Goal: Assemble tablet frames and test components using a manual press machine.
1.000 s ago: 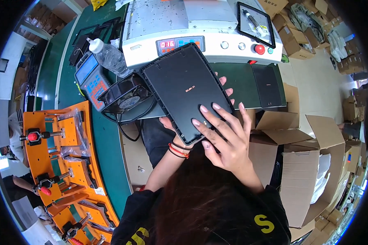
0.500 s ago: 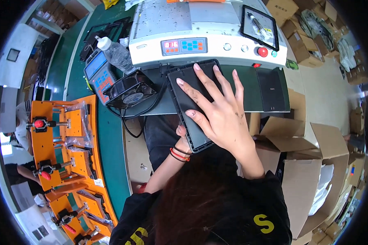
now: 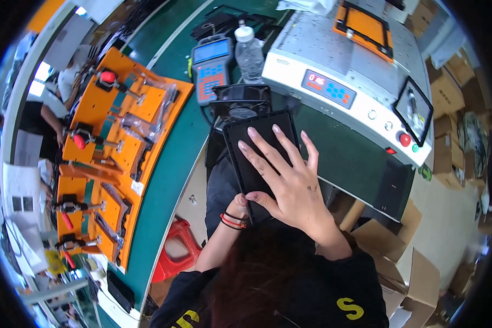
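Observation:
A black rectangular plastic casing [image 3: 253,151] with a raised, clipped rim is held in front of my lap, near the table edge. My left hand [image 3: 238,208] grips its lower left side, thumb at the edge and the other fingers hidden beneath. Across the casing's face lies my right hand [image 3: 296,192], flat with fingers spread and fingertips near the upper part. Just beyond the casing's top edge stands a black fan [image 3: 240,102].
Behind the fan are a clear bottle [image 3: 250,57] and a blue handheld device [image 3: 212,66]. A white machine [image 3: 290,66] with a lit display stands at the far right. Orange clamp fixtures [image 3: 164,143] line the green bench [image 3: 157,188] at left. Cardboard boxes [image 3: 421,281] lie at right.
My view has turned left, so the machine sits farther right and the fixtures show more fully. The casing appears lower and straighter, with both hands still on it.

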`<state>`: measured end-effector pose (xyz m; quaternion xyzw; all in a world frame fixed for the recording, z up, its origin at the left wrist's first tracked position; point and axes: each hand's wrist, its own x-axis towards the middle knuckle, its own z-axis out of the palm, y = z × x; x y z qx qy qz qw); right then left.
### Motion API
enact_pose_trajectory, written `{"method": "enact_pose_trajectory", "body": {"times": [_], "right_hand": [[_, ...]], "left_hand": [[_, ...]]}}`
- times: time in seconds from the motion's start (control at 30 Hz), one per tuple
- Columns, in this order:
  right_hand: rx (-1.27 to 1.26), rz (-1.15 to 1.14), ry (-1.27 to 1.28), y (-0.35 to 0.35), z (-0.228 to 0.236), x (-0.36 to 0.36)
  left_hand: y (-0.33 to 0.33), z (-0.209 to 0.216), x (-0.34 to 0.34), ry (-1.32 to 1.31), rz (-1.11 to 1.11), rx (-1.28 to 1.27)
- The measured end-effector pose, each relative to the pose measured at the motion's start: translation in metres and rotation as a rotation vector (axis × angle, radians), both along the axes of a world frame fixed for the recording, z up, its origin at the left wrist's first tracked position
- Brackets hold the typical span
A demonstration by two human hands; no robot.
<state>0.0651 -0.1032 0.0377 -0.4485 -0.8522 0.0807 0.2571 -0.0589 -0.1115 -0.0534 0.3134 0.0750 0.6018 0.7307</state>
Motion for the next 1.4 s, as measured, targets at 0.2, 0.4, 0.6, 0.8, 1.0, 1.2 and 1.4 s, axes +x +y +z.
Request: {"method": "enact_pose_trajectory", "body": {"times": [0.2,0.4,0.6,0.8,1.0,1.2,1.4], "right_hand": [[0.038,0.067,0.003,0.004,-0.002,-0.017],[-0.027,0.121,-0.001,-0.02,-0.007,-0.023],[0.03,0.018,-0.005,-0.009,-0.001,-0.035],[-0.012,0.245,0.013,-0.018,-0.004,-0.047],[-0.061,0.288,-0.025,-0.022,-0.001,-0.049],[-0.072,0.324,0.034,-0.03,-0.005,-0.059],[-0.043,0.141,0.575,-0.037,-0.025,-0.051]], "left_hand": [[-0.006,-0.005,-0.014,0.076,0.071,-0.026],[-0.019,-0.007,-0.042,0.129,0.053,-0.04],[-0.024,-0.007,-0.066,0.241,0.095,-0.077],[-0.018,0.004,-0.07,-0.038,0.1,-0.072],[-0.003,0.01,-0.073,-0.173,-0.08,0.085],[-0.002,0.022,-0.082,-0.222,-0.022,0.073],[-0.001,0.032,-0.093,-0.174,0.107,-0.009]]}}
